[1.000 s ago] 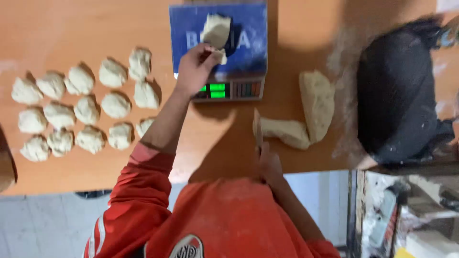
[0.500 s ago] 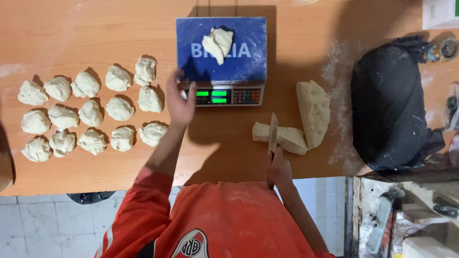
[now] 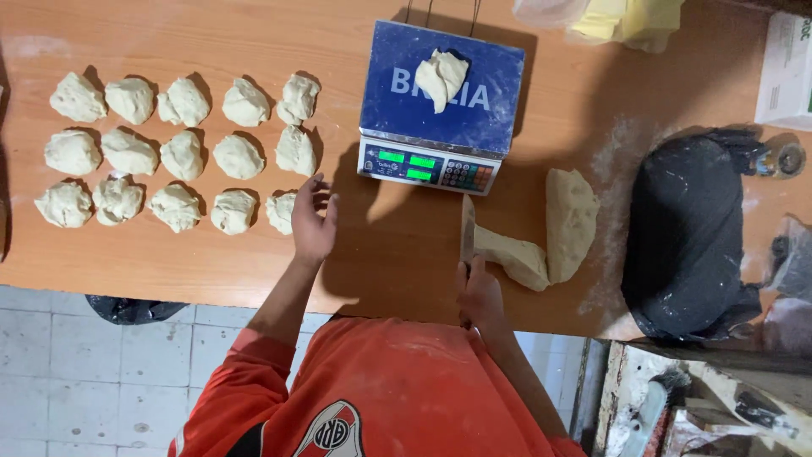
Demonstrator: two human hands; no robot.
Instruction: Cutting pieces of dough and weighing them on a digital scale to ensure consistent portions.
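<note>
A piece of dough (image 3: 441, 78) lies on the blue platform of a digital scale (image 3: 431, 161) with green lit digits. My left hand (image 3: 313, 222) hovers open over the wooden table (image 3: 381, 254), left of the scale and beside the nearest dough balls (image 3: 178, 148), which lie in three rows. My right hand (image 3: 480, 292) grips a knife (image 3: 467, 230), blade pointing away from me, right against the left end of a large bent slab of dough (image 3: 550, 233).
A black bag (image 3: 689, 237) lies on a floured patch at the right. A white box (image 3: 787, 72) and yellow-white bags (image 3: 609, 17) sit at the far edge. Tiled floor (image 3: 101, 372) shows below the table's front edge.
My left hand let go of the dough piece on the scale and drew back down and left to the table. The knife hand stayed by the slab.
</note>
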